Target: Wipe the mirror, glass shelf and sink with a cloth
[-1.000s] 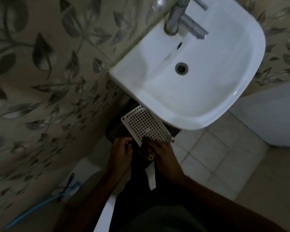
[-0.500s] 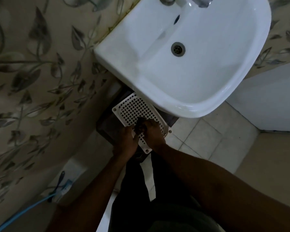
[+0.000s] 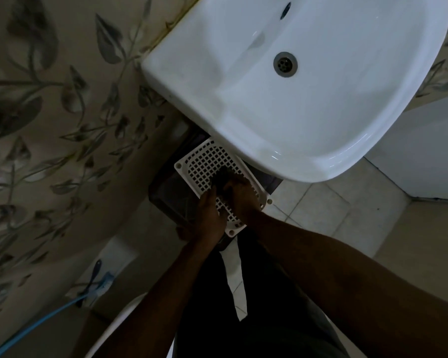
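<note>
I read no writing. Both hands, left hand (image 3: 209,215) and right hand (image 3: 239,196), gripped a dark cloth (image 3: 221,178) on a white grid (image 3: 204,164) below the sink (image 3: 243,140).

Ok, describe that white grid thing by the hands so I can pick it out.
Start at the white sink on the leaf-patterned wall. Just below its front rim, over a dark bin, lies the white perforated panel, both hands on its near end. It is the only flat piece full of square holes.

Glossy white ceramic sink (image 3: 308,140), metal drain (image 3: 285,64), perforated plastic grid (image 3: 204,164)
</note>
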A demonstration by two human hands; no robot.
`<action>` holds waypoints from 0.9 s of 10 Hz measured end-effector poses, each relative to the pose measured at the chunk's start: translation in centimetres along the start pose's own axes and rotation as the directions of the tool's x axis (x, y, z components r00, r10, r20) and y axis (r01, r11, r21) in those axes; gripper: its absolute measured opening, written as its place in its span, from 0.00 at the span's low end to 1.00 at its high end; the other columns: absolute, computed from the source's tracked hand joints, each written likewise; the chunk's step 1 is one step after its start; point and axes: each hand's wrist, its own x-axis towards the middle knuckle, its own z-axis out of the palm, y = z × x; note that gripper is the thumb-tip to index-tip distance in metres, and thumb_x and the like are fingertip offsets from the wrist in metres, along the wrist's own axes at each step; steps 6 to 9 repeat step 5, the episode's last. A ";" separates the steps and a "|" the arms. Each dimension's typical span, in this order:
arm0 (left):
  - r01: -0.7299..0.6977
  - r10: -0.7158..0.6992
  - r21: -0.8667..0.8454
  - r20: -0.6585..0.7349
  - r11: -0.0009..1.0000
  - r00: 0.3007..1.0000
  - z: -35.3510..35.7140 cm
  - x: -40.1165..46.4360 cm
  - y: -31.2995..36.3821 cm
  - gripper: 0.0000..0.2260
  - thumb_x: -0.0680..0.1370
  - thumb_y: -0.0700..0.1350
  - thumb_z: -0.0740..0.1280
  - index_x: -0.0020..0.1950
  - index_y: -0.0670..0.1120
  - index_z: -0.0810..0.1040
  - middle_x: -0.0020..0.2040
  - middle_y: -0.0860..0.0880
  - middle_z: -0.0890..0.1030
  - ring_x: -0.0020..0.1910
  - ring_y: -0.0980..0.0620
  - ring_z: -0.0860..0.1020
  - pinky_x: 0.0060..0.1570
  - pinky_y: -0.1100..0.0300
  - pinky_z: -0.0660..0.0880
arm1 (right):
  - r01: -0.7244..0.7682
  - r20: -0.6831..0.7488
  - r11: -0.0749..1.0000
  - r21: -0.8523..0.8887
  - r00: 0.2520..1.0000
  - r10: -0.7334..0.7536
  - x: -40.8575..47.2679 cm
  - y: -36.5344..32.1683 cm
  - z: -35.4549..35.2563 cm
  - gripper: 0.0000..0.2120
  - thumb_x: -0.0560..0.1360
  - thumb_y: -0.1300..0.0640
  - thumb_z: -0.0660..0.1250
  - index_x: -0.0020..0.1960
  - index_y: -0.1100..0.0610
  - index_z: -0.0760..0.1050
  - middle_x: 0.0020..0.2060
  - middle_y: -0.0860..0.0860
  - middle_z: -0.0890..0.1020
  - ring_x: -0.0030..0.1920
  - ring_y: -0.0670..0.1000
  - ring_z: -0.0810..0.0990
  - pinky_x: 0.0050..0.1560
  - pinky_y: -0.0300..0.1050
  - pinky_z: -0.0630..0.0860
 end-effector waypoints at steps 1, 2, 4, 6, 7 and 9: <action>-0.029 0.029 -0.001 -0.033 1.000 0.999 -0.5 0.6 0.7 0.27 0.79 0.39 0.66 0.77 0.43 0.62 0.76 0.42 0.63 0.74 0.45 0.63 0.70 0.60 0.61 | 0.043 -0.011 0.998 -0.052 0.999 -0.043 -0.2 0.1 0.5 0.18 0.79 0.56 0.67 0.66 0.62 0.76 0.71 0.57 0.73 0.72 0.58 0.69 0.72 0.51 0.68; -0.071 0.069 -0.021 -0.073 0.997 0.995 -1.2 1.5 1.1 0.25 0.80 0.40 0.64 0.76 0.43 0.63 0.75 0.43 0.65 0.74 0.45 0.65 0.71 0.56 0.64 | 0.088 -0.054 0.977 -0.194 0.994 -0.100 -0.2 -0.5 0.8 0.21 0.79 0.54 0.63 0.72 0.56 0.71 0.73 0.55 0.70 0.74 0.58 0.67 0.72 0.55 0.68; -0.217 0.205 -0.039 -0.209 0.975 0.956 -3.9 1.3 3.0 0.16 0.83 0.45 0.57 0.70 0.43 0.72 0.67 0.43 0.75 0.67 0.46 0.73 0.65 0.60 0.67 | 0.050 -0.039 0.990 -0.130 0.998 -0.056 -1.3 -3.9 -1.1 0.20 0.80 0.52 0.54 0.66 0.62 0.74 0.62 0.60 0.78 0.63 0.60 0.76 0.63 0.56 0.74; -0.371 0.344 -0.030 -0.316 0.928 0.884 -6.4 -1.3 4.9 0.14 0.84 0.46 0.56 0.62 0.45 0.79 0.57 0.48 0.81 0.58 0.52 0.77 0.60 0.60 0.72 | 0.156 -0.003 0.987 0.038 0.988 -0.156 -3.9 -6.3 -4.6 0.11 0.79 0.60 0.62 0.55 0.65 0.79 0.49 0.61 0.82 0.49 0.59 0.81 0.52 0.50 0.77; -0.371 0.344 -0.030 -0.316 0.928 0.884 -6.4 -1.3 4.9 0.14 0.84 0.46 0.56 0.62 0.45 0.79 0.57 0.48 0.81 0.58 0.52 0.77 0.60 0.60 0.72 | 0.156 -0.003 0.987 0.038 0.988 -0.156 -3.9 -6.3 -4.6 0.11 0.79 0.60 0.62 0.55 0.65 0.79 0.49 0.61 0.82 0.49 0.59 0.81 0.52 0.50 0.77; -0.371 0.344 -0.030 -0.316 0.928 0.884 -6.4 -1.3 4.9 0.14 0.84 0.46 0.56 0.62 0.45 0.79 0.57 0.48 0.81 0.58 0.52 0.77 0.60 0.60 0.72 | 0.156 -0.003 0.987 0.038 0.988 -0.156 -3.9 -6.3 -4.6 0.11 0.79 0.60 0.62 0.55 0.65 0.79 0.49 0.61 0.82 0.49 0.59 0.81 0.52 0.50 0.77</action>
